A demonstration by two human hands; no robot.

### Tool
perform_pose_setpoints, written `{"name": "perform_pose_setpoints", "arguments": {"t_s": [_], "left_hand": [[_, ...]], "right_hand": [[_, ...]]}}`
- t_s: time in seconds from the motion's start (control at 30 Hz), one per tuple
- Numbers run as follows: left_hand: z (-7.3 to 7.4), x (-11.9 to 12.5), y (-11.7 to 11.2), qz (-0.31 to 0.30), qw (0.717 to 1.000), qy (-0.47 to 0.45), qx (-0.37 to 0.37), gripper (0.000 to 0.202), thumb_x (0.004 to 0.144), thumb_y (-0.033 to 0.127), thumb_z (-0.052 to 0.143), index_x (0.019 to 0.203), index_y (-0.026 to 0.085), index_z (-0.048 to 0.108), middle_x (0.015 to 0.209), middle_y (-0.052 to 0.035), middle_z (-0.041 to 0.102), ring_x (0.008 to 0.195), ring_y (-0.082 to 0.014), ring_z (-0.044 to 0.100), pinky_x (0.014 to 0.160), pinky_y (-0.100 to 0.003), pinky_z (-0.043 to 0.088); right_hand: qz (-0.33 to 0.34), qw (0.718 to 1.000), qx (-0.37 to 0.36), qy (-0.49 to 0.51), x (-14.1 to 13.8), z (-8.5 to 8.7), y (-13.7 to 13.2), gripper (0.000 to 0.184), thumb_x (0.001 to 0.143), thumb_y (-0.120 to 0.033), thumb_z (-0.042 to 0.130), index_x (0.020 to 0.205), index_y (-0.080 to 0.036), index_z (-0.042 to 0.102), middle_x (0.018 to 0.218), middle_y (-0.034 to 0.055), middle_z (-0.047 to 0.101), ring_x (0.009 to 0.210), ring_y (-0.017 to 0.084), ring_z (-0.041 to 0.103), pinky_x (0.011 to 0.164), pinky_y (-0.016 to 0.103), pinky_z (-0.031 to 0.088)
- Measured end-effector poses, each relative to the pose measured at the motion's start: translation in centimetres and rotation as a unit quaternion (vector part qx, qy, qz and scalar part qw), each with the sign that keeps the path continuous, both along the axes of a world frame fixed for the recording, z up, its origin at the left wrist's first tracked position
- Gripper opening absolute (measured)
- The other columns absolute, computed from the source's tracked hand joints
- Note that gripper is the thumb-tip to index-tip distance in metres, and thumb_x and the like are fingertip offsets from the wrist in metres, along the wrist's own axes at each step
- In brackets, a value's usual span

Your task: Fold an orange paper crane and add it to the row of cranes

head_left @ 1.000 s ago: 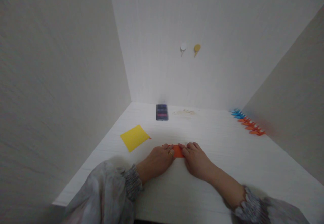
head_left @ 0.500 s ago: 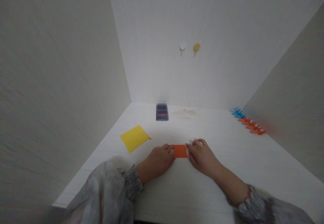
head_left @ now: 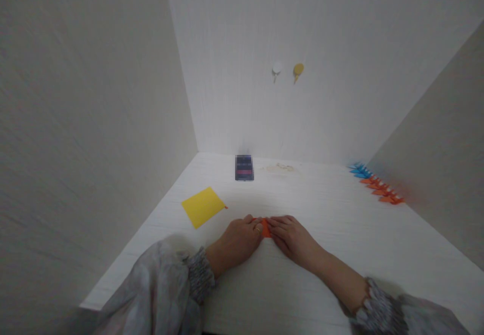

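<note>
A small folded piece of orange paper [head_left: 266, 228] lies on the white table between my two hands, and only a narrow strip of it shows. My left hand [head_left: 244, 238], with a ring on one finger, is closed over its left end and holds it against the table. From the other side my right hand [head_left: 293, 236] has its fingers close together on the right part of the paper, pressing it down. The thumbs are partly hidden, and both ends of the paper are covered by fingers.
A yellow paper sheet [head_left: 203, 207] lies to the left, with a tiny orange bit [head_left: 226, 207] at its corner. A dark blurred rectangular object [head_left: 244, 168] stands near the back wall. Folded blue [head_left: 360, 170] and orange paper pieces [head_left: 381, 190] line the right wall. Two hooks [head_left: 298, 70] hang on the back wall.
My right hand has slid left from the paper's right edge onto the paper, covering more of it. My left hand stays in place. The view has shifted slightly.
</note>
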State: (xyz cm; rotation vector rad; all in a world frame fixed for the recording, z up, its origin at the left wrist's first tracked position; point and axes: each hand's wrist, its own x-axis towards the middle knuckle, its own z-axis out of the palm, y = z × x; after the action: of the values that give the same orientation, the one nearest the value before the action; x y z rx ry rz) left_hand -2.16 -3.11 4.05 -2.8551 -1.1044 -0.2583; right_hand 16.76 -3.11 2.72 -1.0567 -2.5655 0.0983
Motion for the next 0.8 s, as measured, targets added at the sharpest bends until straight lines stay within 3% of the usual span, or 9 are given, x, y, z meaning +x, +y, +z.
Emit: {"name": "perform_pose_setpoints", "arguments": {"t_s": [0.37, 0.5, 0.67, 0.8], "left_hand": [[-0.2, -0.4, -0.2, 0.052, 0.999, 0.001, 0.013, 0.025, 0.083, 0.024, 0.041, 0.1, 0.012, 0.053, 0.096, -0.0093, 0.061, 0.084, -0.0221, 0.051, 0.07, -0.034, 0.043], [-1.0, -0.8, 0.0, 0.071, 0.997, 0.001, 0.016, 0.035, 0.082, 0.027, 0.043, 0.112, 0.01, 0.049, 0.094, -0.0112, 0.062, 0.084, -0.023, 0.051, 0.071, -0.036, 0.041], [-2.2, -1.2, 0.3, 0.096, 0.995, 0.001, 0.017, 0.035, 0.084, 0.027, 0.039, 0.113, 0.011, 0.05, 0.083, -0.0112, 0.063, 0.081, -0.0228, 0.052, 0.071, -0.036, 0.039], [-2.4, -1.5, 0.2, 0.098, 0.995, -0.006, 0.016, 0.035, 0.085, 0.028, 0.038, 0.113, 0.012, 0.05, 0.082, -0.0111, 0.063, 0.08, -0.022, 0.052, 0.07, -0.036, 0.039]], "right_hand": [[-0.015, 1.0, -0.022, -0.01, 0.1, -0.1, 0.1, 0.023, 0.082, -0.018, 0.045, 0.097, -0.022, 0.061, 0.112, 0.0023, 0.059, 0.103, 0.02, 0.051, 0.087, 0.038, 0.035], [-0.017, 1.0, -0.022, -0.014, 0.2, -0.4, 0.2, 0.024, 0.084, -0.018, 0.042, 0.099, -0.021, 0.061, 0.113, 0.0023, 0.059, 0.104, 0.019, 0.05, 0.087, 0.037, 0.035], [-0.017, 1.0, -0.009, -0.023, 0.7, -1.5, 0.3, 0.026, 0.085, -0.019, 0.041, 0.099, -0.022, 0.061, 0.114, 0.0024, 0.059, 0.104, 0.019, 0.051, 0.087, 0.036, 0.035], [-0.015, 0.999, 0.0, -0.029, 0.9, -1.7, 0.4, 0.026, 0.084, -0.019, 0.041, 0.102, -0.021, 0.06, 0.114, 0.0039, 0.059, 0.104, 0.019, 0.051, 0.087, 0.036, 0.036]]}}
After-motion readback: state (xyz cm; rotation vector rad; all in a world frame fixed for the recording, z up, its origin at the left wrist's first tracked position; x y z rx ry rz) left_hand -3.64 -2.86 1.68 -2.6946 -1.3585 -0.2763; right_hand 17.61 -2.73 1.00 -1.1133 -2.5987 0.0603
